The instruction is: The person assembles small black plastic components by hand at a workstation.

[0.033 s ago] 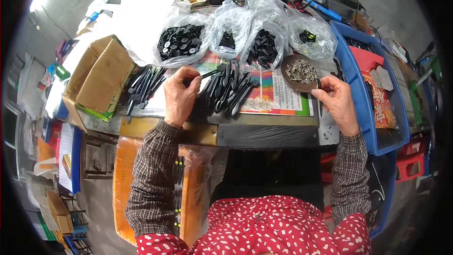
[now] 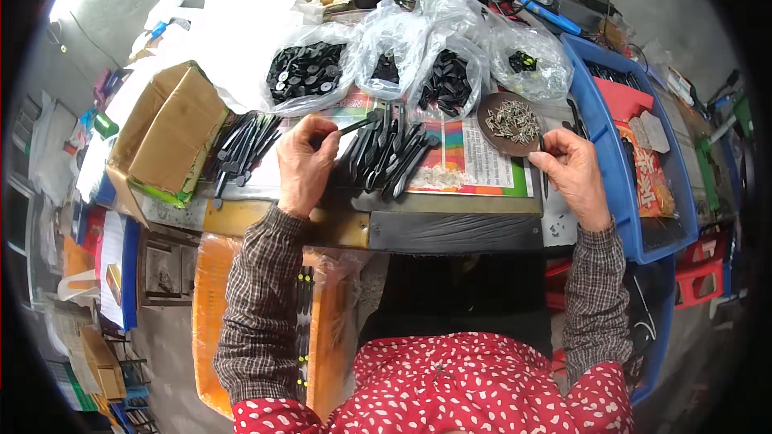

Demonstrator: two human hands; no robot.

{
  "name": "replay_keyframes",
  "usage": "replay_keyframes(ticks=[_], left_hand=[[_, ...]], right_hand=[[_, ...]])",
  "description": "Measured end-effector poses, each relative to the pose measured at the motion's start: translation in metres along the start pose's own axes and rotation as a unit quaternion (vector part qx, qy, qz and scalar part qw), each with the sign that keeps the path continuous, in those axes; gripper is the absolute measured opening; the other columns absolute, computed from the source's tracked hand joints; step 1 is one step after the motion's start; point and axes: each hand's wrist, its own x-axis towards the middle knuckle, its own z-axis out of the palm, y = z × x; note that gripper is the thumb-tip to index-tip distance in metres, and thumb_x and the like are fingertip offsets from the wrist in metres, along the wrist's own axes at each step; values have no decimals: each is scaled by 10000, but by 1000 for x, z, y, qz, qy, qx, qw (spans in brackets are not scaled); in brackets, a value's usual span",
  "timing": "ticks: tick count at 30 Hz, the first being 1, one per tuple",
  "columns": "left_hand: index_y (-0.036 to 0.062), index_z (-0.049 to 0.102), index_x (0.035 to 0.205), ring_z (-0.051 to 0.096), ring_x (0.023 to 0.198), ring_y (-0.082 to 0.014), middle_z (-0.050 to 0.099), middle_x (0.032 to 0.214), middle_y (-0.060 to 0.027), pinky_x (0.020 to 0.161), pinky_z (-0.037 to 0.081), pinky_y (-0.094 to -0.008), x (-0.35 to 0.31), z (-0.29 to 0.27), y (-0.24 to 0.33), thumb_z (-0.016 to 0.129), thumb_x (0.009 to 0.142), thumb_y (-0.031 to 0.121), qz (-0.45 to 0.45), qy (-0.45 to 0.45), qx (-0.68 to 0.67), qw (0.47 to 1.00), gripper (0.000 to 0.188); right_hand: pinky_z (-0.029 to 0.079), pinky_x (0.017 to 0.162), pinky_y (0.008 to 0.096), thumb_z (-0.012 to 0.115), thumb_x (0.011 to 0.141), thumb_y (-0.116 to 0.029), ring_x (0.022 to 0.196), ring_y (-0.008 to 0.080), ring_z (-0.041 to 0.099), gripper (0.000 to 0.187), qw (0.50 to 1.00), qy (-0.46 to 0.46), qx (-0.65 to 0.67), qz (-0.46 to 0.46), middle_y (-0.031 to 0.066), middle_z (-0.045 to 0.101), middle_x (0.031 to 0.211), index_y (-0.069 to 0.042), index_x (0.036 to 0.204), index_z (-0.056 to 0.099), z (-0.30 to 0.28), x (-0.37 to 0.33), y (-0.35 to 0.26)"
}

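Observation:
My left hand [image 2: 302, 167] is closed on one end of a slim black plastic strip [image 2: 359, 124], whose wider tip points toward the middle of the bench. Just right of that hand lies a heap of similar black strips [image 2: 388, 157]; another bundle of black strips [image 2: 244, 149] rests to its left. At the near right rim of a round brown dish [image 2: 487, 135], my right hand [image 2: 581, 173] has its thumb and fingers pinched together. Something dark and thin shows by its fingertips, too small to name. Small silvery screws or rivets [image 2: 515, 119] fill the dish.
Clear plastic bags [image 2: 396, 28] of black parts line the back. An open cardboard box [image 2: 181, 133] stands left, a blue crate [image 2: 683, 217] with packets right. Below the bench's wooden front edge [image 2: 454, 231] is an orange crate [image 2: 213, 313].

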Motion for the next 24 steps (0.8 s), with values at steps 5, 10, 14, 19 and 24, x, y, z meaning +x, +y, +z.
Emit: replay_keyframes(ticks=[5,10,14,19,24], left_hand=[[32,652,928,578,629,-80,637,692,-45,575,463,-250,-7,-12,5,638,813,72,-2,-2,169,986,123],[70,655,921,616,670,-193,648,753,-89,619,469,-302,-8,-13,-10,661,779,89,46,-24,229,972,143],[93,646,943,575,834,-278,589,844,-96,731,451,-387,0,-1,-4,701,748,135,105,-64,320,939,207],[76,618,862,579,848,-323,581,827,-110,731,450,-415,19,9,-8,664,768,132,156,-97,369,911,118],[62,529,855,567,813,-360,566,835,-137,717,450,-466,25,14,-17,614,773,94,174,-85,358,913,122]], right_hand=[[376,548,199,708,803,-93,646,32,440,183,1000,-21,0,-2,-23,493,722,19,819,564,1,-3,-7],[380,559,202,711,799,-91,646,37,441,185,1000,-20,3,-7,-20,497,719,20,813,564,5,-4,-4],[374,552,218,699,798,-89,633,45,436,175,999,-9,-40,-35,-10,497,702,24,819,567,3,-4,-6],[379,551,242,672,808,-114,605,75,446,191,996,47,-59,-55,13,503,657,41,813,561,-3,0,-1],[400,568,268,623,829,-95,607,100,464,149,990,67,-111,-52,51,519,660,40,838,558,-9,8,8]])
